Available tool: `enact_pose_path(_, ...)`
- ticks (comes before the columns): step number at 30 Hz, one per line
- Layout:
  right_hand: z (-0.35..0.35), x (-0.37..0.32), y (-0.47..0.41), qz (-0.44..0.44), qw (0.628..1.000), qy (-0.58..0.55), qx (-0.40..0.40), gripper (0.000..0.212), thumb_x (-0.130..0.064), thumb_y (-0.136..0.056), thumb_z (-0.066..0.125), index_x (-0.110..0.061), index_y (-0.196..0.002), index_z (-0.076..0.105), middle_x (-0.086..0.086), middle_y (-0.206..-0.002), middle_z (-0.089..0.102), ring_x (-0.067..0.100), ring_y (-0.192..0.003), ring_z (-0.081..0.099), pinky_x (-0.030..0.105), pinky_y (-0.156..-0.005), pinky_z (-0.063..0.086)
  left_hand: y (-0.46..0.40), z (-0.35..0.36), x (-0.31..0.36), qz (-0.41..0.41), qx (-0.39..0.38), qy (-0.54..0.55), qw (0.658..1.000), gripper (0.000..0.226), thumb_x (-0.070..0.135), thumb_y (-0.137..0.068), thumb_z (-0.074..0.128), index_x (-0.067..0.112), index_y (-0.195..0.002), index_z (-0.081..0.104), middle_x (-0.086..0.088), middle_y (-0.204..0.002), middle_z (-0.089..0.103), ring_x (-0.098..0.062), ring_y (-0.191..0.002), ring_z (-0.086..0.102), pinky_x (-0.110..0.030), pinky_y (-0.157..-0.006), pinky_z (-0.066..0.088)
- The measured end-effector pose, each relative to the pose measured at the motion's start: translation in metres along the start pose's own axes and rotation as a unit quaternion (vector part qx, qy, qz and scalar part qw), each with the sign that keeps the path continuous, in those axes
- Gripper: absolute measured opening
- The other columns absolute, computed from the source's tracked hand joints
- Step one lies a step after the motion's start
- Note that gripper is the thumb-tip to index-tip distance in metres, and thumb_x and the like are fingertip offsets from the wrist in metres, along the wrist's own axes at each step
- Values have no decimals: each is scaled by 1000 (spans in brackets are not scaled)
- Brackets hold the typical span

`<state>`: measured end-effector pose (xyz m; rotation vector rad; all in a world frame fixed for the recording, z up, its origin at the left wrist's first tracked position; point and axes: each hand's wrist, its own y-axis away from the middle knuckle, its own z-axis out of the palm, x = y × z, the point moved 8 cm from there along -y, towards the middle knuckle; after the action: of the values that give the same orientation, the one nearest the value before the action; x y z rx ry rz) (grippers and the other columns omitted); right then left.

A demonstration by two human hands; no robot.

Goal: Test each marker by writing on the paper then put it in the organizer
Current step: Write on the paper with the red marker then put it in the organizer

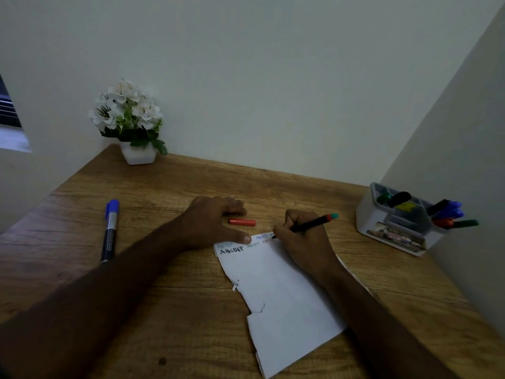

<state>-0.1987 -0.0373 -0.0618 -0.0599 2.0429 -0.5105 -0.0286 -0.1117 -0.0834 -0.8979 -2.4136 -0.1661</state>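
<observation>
Marker (311, 224) in right hand (303, 239), tip down-left on paper (281, 296).

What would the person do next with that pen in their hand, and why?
Probably finish the test letters. The right hand grips the pen with its tip on the paper, the left hand pins the sheet's top edge, and the red cap lies off beside it, so capping and the organizer come later.
</observation>
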Motion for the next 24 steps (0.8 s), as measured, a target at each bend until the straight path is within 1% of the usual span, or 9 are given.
enact_pose_path(2, -3, -1, 0, 4, 1000, -17, 13, 37, 11, -73, 62, -7, -52, 38, 0, -50, 36, 6, -50, 31, 18, -48, 27, 0, 0, 0, 3, 3, 2, 1000, 90, 80, -55, 58, 34, -133, 54, 15, -149, 41, -6, -142, 29, -47, -118, 18)
enact_pose_path(4, -4, -1, 0, 3, 1000, -22, 17, 36, 13, -73, 61, -2, -52, 37, 4, -52, 35, 8, -51, 31, 17, -48, 27, 0, 0, 0, 1, 3, 4, 1000, 90, 80, -55, 59, 34, -133, 54, 15, -149, 41, -6, -141, 30, -46, -118, 19)
enact_pose_path(8, -1, 1, 0, 4, 1000, -3, 3, 34, 9, -74, 64, 1, -53, 38, 3, -51, 37, 10, -51, 33, 22, -48, 28, 0, 0, -1, 3, 3, 6, 1000, 87, 77, -58, 61, 33, -133, 54, 15, -149, 41, -6, -140, 31, -44, -118, 19)
enact_pose_path(10, 0, 2, 0, 9, 1000, 0, 0, 35, 8, -74, 64, -1, -53, 37, 1, -51, 36, 10, -52, 32, 25, -49, 27, 0, -1, 0, 6, 7, 5, 1000, 86, 76, -58, 62, 32, -133, 55, 14, -148, 42, -6, -140, 32, -44, -119, 18)
enact_pose_path(14, -1, 2, 0, 17, 1000, -5, 2, 42, 9, -73, 62, -14, -50, 36, -7, -48, 33, 7, -50, 30, 22, -48, 26, 1, 0, 2, 3, 0, 2, 1000, 88, 76, -57, 59, 32, -134, 54, 14, -149, 40, -6, -141, 29, -45, -119, 17)
enact_pose_path(17, -1, 3, 1, 17, 1000, -6, 8, 37, 7, -73, 63, -6, -52, 36, -2, -50, 35, 9, -52, 32, 26, -49, 27, 1, 0, 1, 1, 0, -4, 1000, 88, 78, -57, 57, 33, -133, 53, 15, -150, 39, -6, -141, 30, -46, -119, 17)
enact_pose_path(20, 1, 2, 1, 12, 1000, 1, 1, 31, -1, -71, 64, 0, -55, 37, 3, -52, 37, 12, -54, 34, 30, -51, 28, 1, 0, 1, -2, -3, -5, 1000, 89, 78, -57, 57, 34, -133, 53, 15, -150, 39, -7, -141, 30, -47, -118, 18)
enact_pose_path(22, -1, 3, 1, 18, 1000, 3, 10, 32, 1, -73, 64, -1, -54, 38, 4, -53, 38, 12, -53, 34, 29, -51, 29, 1, 0, 0, -1, -2, 0, 1000, 93, 82, -54, 56, 34, -133, 53, 15, -150, 40, -7, -141, 30, -47, -118, 18)
enact_pose_path(24, -3, 2, 0, 17, 1000, -8, 18, 38, 8, -73, 63, -8, -51, 37, 0, -51, 36, 8, -52, 33, 23, -49, 29, 1, 0, -1, 1, -3, 1, 1000, 98, 86, -50, 52, 35, -133, 53, 16, -149, 40, -7, -142, 29, -48, -118, 18)
